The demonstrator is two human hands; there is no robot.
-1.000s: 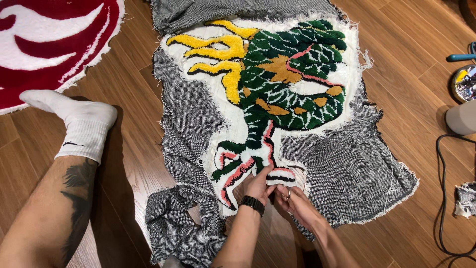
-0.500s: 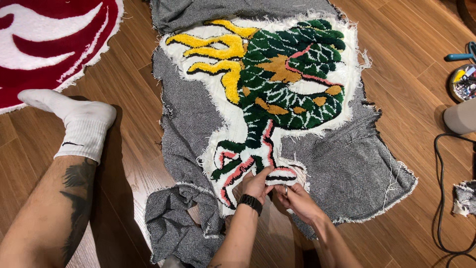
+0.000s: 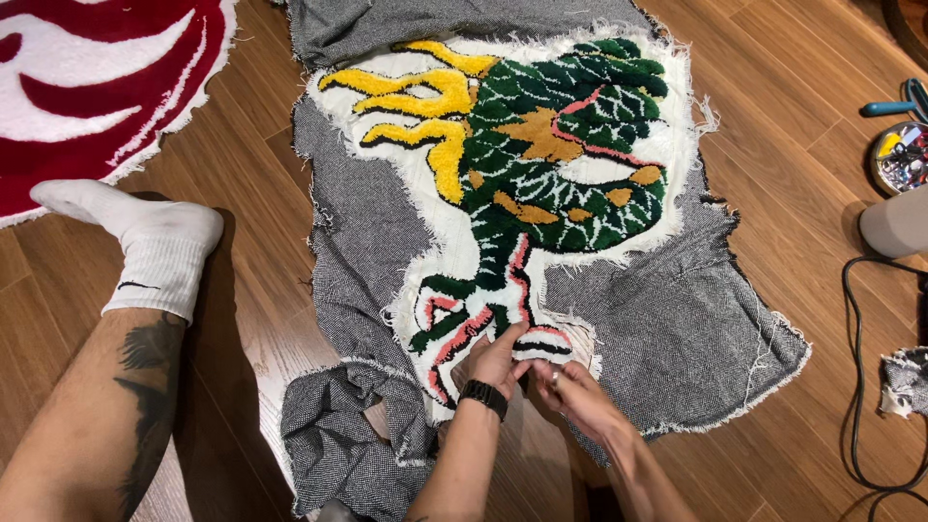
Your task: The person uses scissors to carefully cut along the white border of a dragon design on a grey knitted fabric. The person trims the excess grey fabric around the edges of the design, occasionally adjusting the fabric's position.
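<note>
Rug [image 3: 87,87] in red and white sits far left, top corner, partly cut off by the frame edge. Below it: white-socked foot [image 3: 145,237] and a tattooed leg [image 3: 87,425] stretched over the wood floor [image 3: 251,319], same spot as in the earlier frames.

Centre: tufted dragon rug [image 3: 541,164] in green, yellow, pink and white, on its grey backing cloth [image 3: 667,319], lying flat on the floor. A loose flap of trimmed backing [image 3: 338,435] is bunched at the lower left edge.

Left hand [image 3: 493,358], black watch at the wrist, rests on the rug's bottom edge, fingers curled down onto the white pile by the pink claw. Right hand [image 3: 570,391] is just beside it, touching it, fingers closed and pinching at the same edge; what they grip is hidden under the hands, can't tell. Versus a second ago: both hands in near the same place, right hand shifted slightly, rug and cloth unmoved.

Right side: black cable [image 3: 855,387] looping over the floor, a grey cloth scrap [image 3: 907,379], a pale cylinder [image 3: 894,222], a round tin of small bits [image 3: 901,157], a teal-handled tool [image 3: 889,108]. All unchanged.
</note>
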